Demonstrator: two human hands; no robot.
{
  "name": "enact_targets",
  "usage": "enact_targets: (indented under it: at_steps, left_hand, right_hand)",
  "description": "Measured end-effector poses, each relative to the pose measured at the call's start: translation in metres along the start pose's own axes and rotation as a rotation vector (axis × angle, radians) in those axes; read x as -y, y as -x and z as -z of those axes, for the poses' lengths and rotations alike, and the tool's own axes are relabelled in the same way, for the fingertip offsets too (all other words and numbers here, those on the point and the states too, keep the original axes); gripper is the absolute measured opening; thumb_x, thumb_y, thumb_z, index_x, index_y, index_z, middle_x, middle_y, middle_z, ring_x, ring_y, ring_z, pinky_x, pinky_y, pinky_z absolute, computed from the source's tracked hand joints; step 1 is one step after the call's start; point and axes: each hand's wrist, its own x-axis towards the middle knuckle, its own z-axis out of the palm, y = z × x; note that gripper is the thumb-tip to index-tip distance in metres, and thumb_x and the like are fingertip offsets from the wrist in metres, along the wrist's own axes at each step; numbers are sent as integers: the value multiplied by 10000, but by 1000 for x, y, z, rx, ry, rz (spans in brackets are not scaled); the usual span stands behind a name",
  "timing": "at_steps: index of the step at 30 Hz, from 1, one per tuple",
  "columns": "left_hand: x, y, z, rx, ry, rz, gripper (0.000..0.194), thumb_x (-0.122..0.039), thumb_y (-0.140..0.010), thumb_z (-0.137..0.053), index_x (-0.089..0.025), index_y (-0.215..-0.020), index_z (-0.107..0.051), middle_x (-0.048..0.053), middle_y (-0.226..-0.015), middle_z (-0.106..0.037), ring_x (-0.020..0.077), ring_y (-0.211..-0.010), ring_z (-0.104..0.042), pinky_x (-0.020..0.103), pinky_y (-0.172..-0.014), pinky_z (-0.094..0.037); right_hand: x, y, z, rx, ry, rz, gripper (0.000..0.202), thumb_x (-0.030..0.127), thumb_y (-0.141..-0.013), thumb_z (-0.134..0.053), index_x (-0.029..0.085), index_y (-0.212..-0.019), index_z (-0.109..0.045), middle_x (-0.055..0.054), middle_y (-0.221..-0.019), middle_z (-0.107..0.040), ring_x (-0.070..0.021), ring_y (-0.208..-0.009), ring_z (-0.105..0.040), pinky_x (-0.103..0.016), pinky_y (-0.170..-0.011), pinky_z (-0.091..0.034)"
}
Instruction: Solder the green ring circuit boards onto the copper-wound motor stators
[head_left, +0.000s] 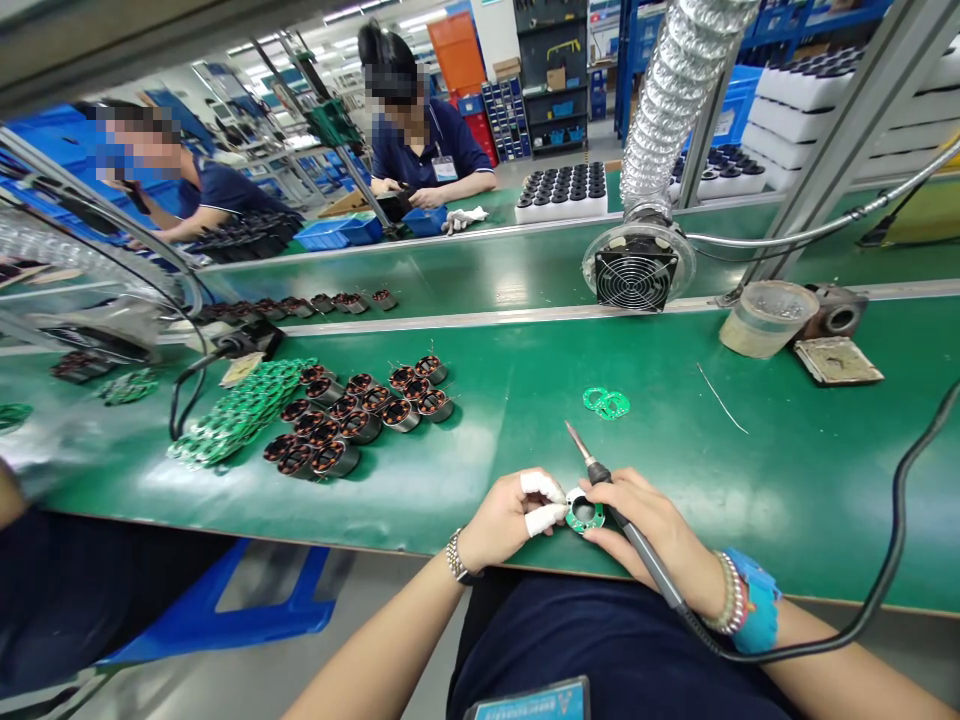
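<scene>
Near the table's front edge, my left hand (517, 512), with white tape on its thumb and a finger, pinches the left side of a round green circuit board (584, 521) with an open centre. My right hand (651, 520) holds a soldering iron (641, 548), its tip pointing up and left, away from the board. Fingers of that same hand also touch the board's right side. A few loose green ring boards (607, 402) lie on the table beyond my hands. Several motor stators (360, 425) stand at the left, beside a pile of green boards (244, 415).
A fan (635, 275) under a silver duct (679, 90) stands behind the work area. At the right are a plastic cup (769, 320), a square tin (838, 360) and a solder wire (721, 398). The iron's black cable (896, 530) loops right. Two people sit across.
</scene>
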Motion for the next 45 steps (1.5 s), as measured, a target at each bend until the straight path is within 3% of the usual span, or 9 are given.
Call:
enact_targets:
  at_steps: [5, 9, 18, 22, 25, 27, 30, 35, 45]
  left_hand:
    - [-1, 4, -33, -359, 115, 111, 163, -233, -689, -623, -166, -665, -476, -51, -544, -507, 83, -488, -493, 190, -480, -422]
    - [-2, 14, -46, -540, -70, -7, 113, -236, -769, -564, -167, -693, -516, -5, -648, -560, 119, -599, -555, 232, -574, -477]
    - [10, 47, -35, -327, -995, -380, 447, -37, -780, -381, -169, -1191, -494, 132, -1091, -596, 259, -993, -564, 392, -809, -503]
    - [-15, 38, -16, -111, -850, -253, 340, -131, -835, -431, -208, -1156, -514, 89, -1051, -611, 206, -911, -588, 341, -785, -512]
    - [-27, 28, -6, -73, -734, -146, 535, -274, -785, -577, -207, -1280, -385, 102, -1093, -580, 185, -797, -601, 311, -677, -524]
    - [-28, 20, -9, -24, -752, -126, 729, -331, -695, -674, -201, -1322, -325, 130, -1174, -539, 218, -826, -602, 360, -719, -512]
    - [-25, 5, -18, 74, -773, -115, 615, -323, -660, -700, -198, -1210, -455, 119, -1163, -561, 260, -889, -600, 391, -777, -482]
    - [-32, -51, 4, 8, -772, -87, 449, -351, -630, -714, -195, -1021, -558, 70, -929, -655, 242, -801, -623, 318, -693, -478]
    - [-60, -276, 151, -516, -952, 139, 487, -310, -697, -684, -158, -1123, -503, 147, -1069, -636, 259, -986, -596, 321, -807, -439]
  right_hand:
    - [2, 1, -4, -36, 54, 12, 205, 222, -852, -540, 188, -1053, -520, -80, -892, -609, -201, -799, -537, -331, -692, -482]
    - [5, 0, -8, -63, 126, 16, 161, 218, -860, -524, 175, -1014, -538, -81, -834, -595, -201, -754, -512, -334, -653, -470]
    - [6, -1, -9, -59, 123, 17, 151, 200, -852, -530, 185, -1000, -551, -73, -830, -605, -199, -751, -532, -340, -668, -485]
    - [6, 0, -5, -56, 25, -21, 258, 217, -836, -566, 196, -1087, -508, -92, -985, -616, -214, -878, -570, -359, -760, -508]
    - [-3, 0, 9, -141, 34, -91, 318, 203, -835, -567, 199, -1138, -468, -110, -1152, -582, -220, -1024, -570, -364, -876, -488]
    - [-16, -2, 23, -195, 108, -122, 312, 181, -844, -538, 194, -1145, -458, -119, -1195, -568, -220, -1046, -578, -363, -891, -490]
    - [-42, -10, 44, -172, 235, -118, 320, 173, -842, -522, 176, -1154, -451, -139, -1205, -560, -232, -1038, -591, -380, -872, -507]
    - [-83, -33, 55, -32, 312, -85, 390, 177, -823, -552, 160, -1191, -423, -157, -1233, -521, -247, -1080, -560, -416, -897, -488]
    - [-105, -45, 34, 31, 296, -142, 385, 200, -860, -496, 212, -1231, -393, -142, -1277, -476, -255, -1159, -498, -426, -954, -449]
